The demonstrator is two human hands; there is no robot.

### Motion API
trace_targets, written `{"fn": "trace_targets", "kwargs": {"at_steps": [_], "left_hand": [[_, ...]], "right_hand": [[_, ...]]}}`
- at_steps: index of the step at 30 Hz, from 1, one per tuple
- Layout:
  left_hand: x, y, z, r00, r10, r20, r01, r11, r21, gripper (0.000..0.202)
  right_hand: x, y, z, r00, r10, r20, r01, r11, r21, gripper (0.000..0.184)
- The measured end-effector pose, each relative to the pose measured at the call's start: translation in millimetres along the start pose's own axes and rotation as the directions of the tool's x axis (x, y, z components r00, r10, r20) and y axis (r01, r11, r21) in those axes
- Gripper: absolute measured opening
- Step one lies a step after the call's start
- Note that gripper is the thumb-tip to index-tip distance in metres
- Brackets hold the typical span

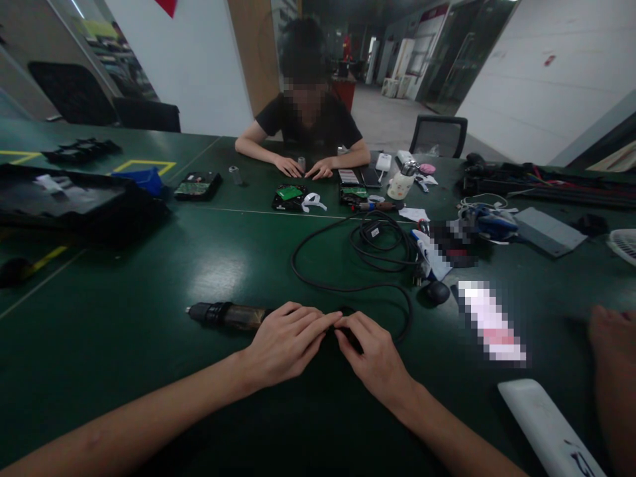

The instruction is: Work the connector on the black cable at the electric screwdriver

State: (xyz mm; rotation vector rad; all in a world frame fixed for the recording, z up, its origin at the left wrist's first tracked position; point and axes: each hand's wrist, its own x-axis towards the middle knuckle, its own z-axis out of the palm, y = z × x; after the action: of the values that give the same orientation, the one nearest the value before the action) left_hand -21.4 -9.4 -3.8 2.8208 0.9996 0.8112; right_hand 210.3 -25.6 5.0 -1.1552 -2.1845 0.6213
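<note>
A dark electric screwdriver [228,316] lies on the green table, its bit pointing left. My left hand [291,338] is wrapped over its rear end, hiding that part. My right hand [372,348] is closed with fingertips meeting the left fingers, around the spot where the black power cord [342,288] joins the tool. The joint itself is covered by my fingers. From there the cord loops away to a coil further back on the table.
Across the green table [149,397] a person [305,112] sits with both hands around a small metal cylinder. Circuit-board units [291,193], another screwdriver [377,207] and a cup [401,182] stand between us. At right are a mouse [437,292], a white case [546,417] and another person's arm [616,371].
</note>
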Motion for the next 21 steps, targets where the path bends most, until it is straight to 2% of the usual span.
{"fn": "trace_targets", "kwargs": {"at_steps": [5, 10, 15, 19, 21], "left_hand": [[0.2, -0.1, 1.7, 0.998, -0.059, -0.009, 0.060, 0.997, 0.040, 0.045], [-1.1, -1.1, 1.6, 1.000, 0.007, 0.007, -0.007, 1.000, -0.001, 0.047], [0.4, -1.0, 1.9, 0.999, -0.053, 0.001, 0.053, 0.998, 0.025, 0.047], [0.6, -0.7, 0.6, 1.000, -0.002, 0.024, 0.002, 1.000, -0.007, 0.049], [0.3, -0.4, 1.0, 1.000, -0.015, 0.006, 0.015, 1.000, 0.011, 0.045]], "right_hand": [[-1.0, 1.1, 1.1, 1.000, 0.004, -0.010, -0.005, 1.000, -0.011, 0.012], [-1.2, 1.7, 1.4, 1.000, 0.005, 0.006, -0.005, 1.000, -0.010, 0.012], [-0.7, 0.6, 0.2, 1.000, 0.024, 0.017, -0.024, 1.000, -0.010, 0.012], [-0.6, 0.8, 0.2, 1.000, 0.010, 0.011, -0.010, 1.000, -0.010, 0.011], [-0.6, 1.1, 0.5, 1.000, 0.003, 0.008, -0.003, 1.000, -0.018, 0.011]]}}
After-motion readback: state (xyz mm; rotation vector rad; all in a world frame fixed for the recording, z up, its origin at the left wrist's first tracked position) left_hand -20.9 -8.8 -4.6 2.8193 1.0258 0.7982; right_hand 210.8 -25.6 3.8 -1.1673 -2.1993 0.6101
